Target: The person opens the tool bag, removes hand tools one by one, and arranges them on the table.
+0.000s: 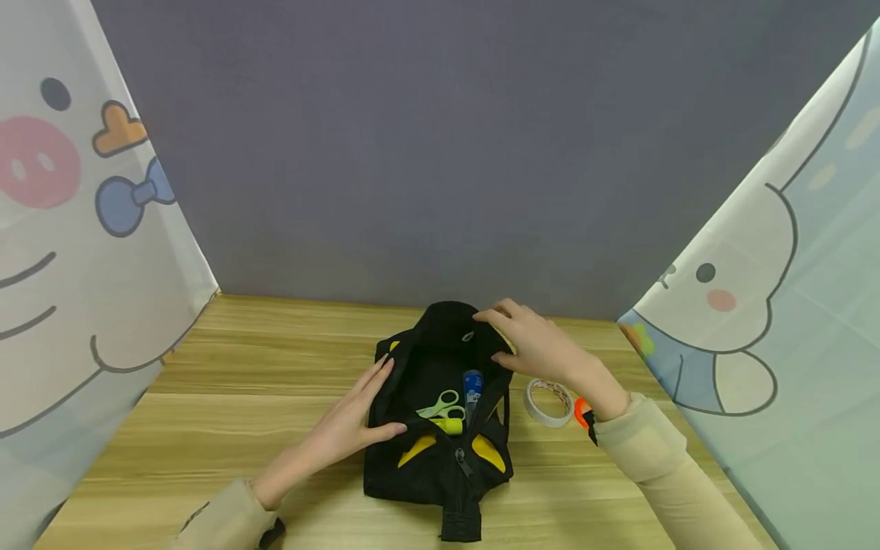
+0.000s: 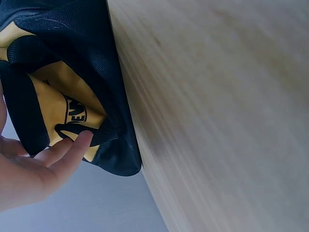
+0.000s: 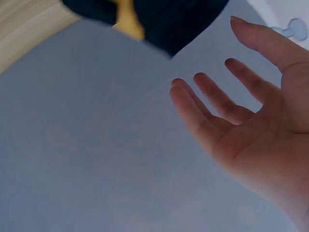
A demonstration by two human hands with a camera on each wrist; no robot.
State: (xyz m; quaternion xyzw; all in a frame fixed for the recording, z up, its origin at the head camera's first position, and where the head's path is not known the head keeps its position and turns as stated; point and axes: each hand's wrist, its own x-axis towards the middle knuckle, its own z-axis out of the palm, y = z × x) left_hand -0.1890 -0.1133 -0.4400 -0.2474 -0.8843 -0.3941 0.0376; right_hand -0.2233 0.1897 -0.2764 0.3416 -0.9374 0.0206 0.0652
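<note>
A black zip-top tool bag (image 1: 406, 477) with yellow panels lies unzipped on the table. Inside it are light green scissors (image 1: 443, 406), a yellow item (image 1: 448, 425) only partly seen, and a blue cylindrical item (image 1: 472, 388). My left hand (image 1: 357, 412) rests along the bag's left side, fingers mostly straight, thumb near the front of the opening. In the left wrist view, its fingers (image 2: 72, 152) touch the yellow side panel by a black strap. At the far right rim is my right hand (image 1: 539, 344), its fingers loosely bent and spread, holding nothing.
A roll of white tape (image 1: 548, 402) lies on the wooden table (image 1: 275, 359) right of the bag. Beside it, partly behind the right wrist, is an orange and black object (image 1: 583, 412). A grey backdrop (image 1: 412, 153) stands behind, with cartoon-printed curtains at both sides.
</note>
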